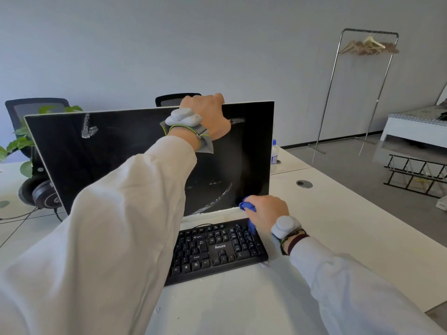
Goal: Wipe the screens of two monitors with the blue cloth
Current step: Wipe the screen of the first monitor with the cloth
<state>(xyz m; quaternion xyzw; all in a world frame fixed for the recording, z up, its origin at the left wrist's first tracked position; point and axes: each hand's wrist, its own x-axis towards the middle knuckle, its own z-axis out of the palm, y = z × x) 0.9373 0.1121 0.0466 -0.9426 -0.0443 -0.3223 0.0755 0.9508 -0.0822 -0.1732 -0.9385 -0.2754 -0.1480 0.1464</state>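
One monitor (116, 151) with a black screen and white frame stands on the desk, tilted back. White smears mark its upper left, upper right and lower right areas. My left hand (208, 114) grips the monitor's top edge, fingers curled over it. My right hand (266, 211) holds the bunched blue cloth (246, 206) against the screen's lower right corner, just above the bottom bezel. My left sleeve hides much of the screen's middle. A second monitor is not in view.
A black keyboard (217, 250) lies in front of the monitor on the white desk (338, 226). Headphones (38, 192) and a plant (21, 141) sit at the left. A plastic bottle (274, 155) stands behind the monitor's right edge. Chairs, a clothes rack (358, 88) and a bed stand farther back.
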